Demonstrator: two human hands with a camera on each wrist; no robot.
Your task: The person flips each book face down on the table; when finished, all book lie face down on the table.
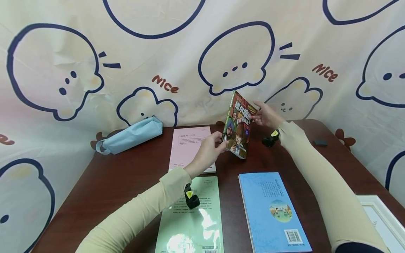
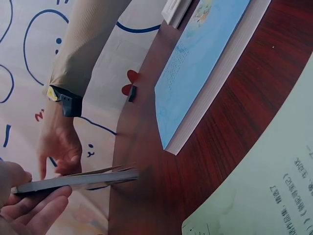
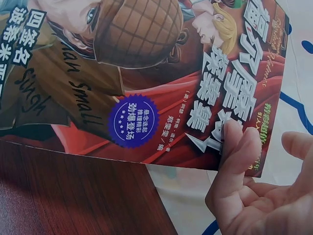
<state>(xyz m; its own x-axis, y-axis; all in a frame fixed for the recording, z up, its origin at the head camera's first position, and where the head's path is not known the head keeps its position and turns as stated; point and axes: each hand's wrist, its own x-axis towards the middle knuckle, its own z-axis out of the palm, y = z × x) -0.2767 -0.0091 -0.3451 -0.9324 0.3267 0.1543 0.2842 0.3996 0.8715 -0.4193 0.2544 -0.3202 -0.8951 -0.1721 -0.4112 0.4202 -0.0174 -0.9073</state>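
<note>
In the head view, a colourful paperback book (image 1: 238, 128) with a dark red illustrated cover stands tilted above the table. My left hand (image 1: 207, 149) grips its lower left edge, with thumb and fingers on opposite sides in the left wrist view. At the upper right edge of the book is my right hand (image 1: 267, 115). In the right wrist view, fingers (image 3: 239, 147) of that hand touch the front cover near a corner, while its thumb stands apart. Seen edge-on in the left wrist view, the book (image 2: 98, 178) shows slightly parted leaves.
A pink book (image 1: 190, 144) and a green book (image 1: 196, 218) lie left of centre; a blue book (image 1: 262, 211) lies on the right. The light blue pencil case (image 1: 133, 135) rests at the back left. A white frame (image 1: 373, 200) and a small dark block (image 1: 320, 143) are right.
</note>
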